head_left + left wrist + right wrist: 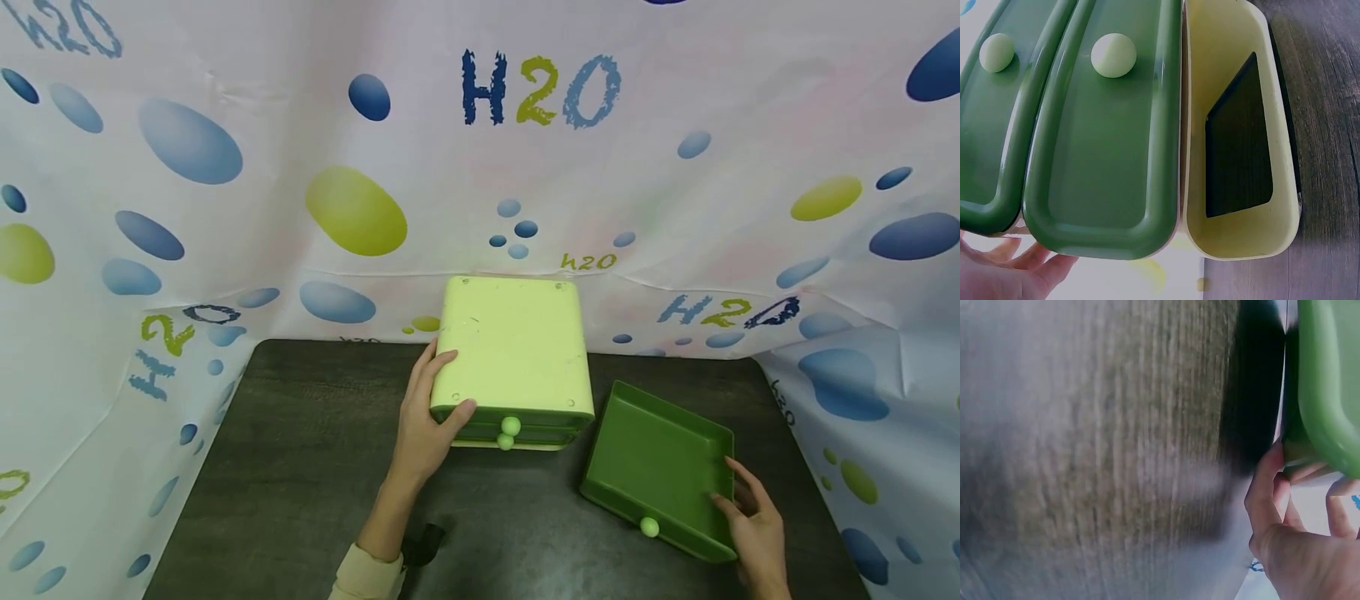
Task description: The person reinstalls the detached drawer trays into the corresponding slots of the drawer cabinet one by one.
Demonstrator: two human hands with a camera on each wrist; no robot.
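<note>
A pale yellow-green drawer cabinet (pixel 513 342) stands at the back of the dark table, two drawers with round knobs in its front. In the left wrist view those green drawers (pixel 1097 156) sit beside a vacant slot (pixel 1238 231). My left hand (pixel 423 425) holds the cabinet by its left side, thumb at the front top edge. To the right is a separate dark green drawer (pixel 660 458), with nothing in it and its knob facing the front. My right hand (pixel 757 521) grips its right side wall. Whether this drawer touches the table cannot be told.
A white sheet (pixel 450 167) printed with blue and green spots and "H2O" hangs behind and along both sides. The dark wood-grain table (pixel 300 467) extends left of the cabinet and in front. A black strap (pixel 423 546) shows at my left wrist.
</note>
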